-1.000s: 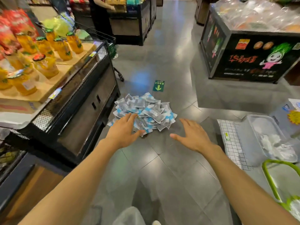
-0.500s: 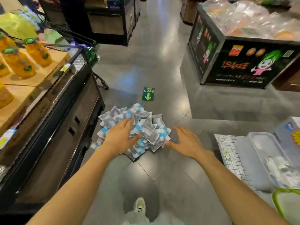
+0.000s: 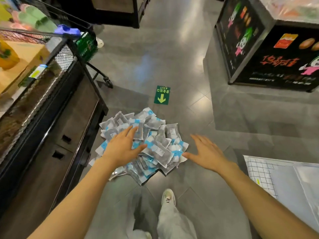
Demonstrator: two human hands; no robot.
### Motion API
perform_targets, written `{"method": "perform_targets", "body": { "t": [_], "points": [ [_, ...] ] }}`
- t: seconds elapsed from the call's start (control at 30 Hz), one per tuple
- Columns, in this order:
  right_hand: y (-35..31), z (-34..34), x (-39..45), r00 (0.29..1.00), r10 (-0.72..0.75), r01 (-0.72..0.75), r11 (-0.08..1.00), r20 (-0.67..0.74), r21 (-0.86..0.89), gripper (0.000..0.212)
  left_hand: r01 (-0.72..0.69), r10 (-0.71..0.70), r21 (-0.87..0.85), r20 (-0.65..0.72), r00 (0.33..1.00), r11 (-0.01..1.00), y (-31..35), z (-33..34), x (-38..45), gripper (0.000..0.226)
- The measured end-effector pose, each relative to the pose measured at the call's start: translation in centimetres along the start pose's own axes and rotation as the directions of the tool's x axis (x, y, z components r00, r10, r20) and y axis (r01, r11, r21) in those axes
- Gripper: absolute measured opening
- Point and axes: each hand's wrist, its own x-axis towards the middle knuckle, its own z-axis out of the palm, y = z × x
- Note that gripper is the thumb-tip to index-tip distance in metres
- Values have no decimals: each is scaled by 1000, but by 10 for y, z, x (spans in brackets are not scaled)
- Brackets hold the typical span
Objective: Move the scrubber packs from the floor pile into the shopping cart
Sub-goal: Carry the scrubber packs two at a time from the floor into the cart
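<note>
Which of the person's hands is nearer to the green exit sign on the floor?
Left. The left hand reaches over the pile of scrubber packs, just below the exit sign; the right hand hovers beside the pile, further right.

Left hand (image 3: pixel 122 147) covers part of scrubber pack pile (image 3: pixel 151 145); contact with packs unclear. Pack label print too small to read. Shopping cart (image 3: pixel 82 40) mostly hidden behind display shelf (image 3: pixel 51 118). White gridded surface (image 3: pixel 269 176) cut off at right edge.
</note>
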Motion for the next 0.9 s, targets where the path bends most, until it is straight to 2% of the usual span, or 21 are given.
{"method": "perform_targets", "body": {
  "t": [0.1, 0.2, 0.27, 0.43, 0.5, 0.67, 0.77, 0.9],
  "points": [
    [15, 26, 71, 997, -30, 32, 999, 68, -39, 97, 50, -48, -113, 17, 999, 992, -19, 25, 55, 91],
    [31, 75, 140, 994, -64, 69, 996, 94, -53, 128, 63, -57, -173, 43, 997, 983, -44, 71, 104, 88],
    [43, 117, 184, 993, -71, 78, 995, 99, -67, 137, 63, -50, -173, 78, 996, 983, -66, 113, 135, 88],
    [65, 233, 288, 994, -49, 50, 999, 94, -17, 101, 46, -32, -144, 97, 995, 989, -129, 236, 213, 88],
    [76, 284, 331, 996, -59, 60, 998, 72, -19, 100, 27, -17, -123, 81, 997, 992, -158, 288, 245, 88],
    [108, 401, 424, 995, -100, 101, 995, 15, -24, 114, 45, -44, -106, 10, 999, 993, -229, 405, 315, 98],
    [123, 443, 460, 991, -128, 127, 992, -26, -20, 108, 41, -46, -103, -49, 998, 994, -252, 456, 345, 94],
    [139, 471, 484, 984, -147, 148, 989, -96, -3, 108, -42, 27, -96, -149, 988, 994, -258, 490, 370, 90]
  ]
}}
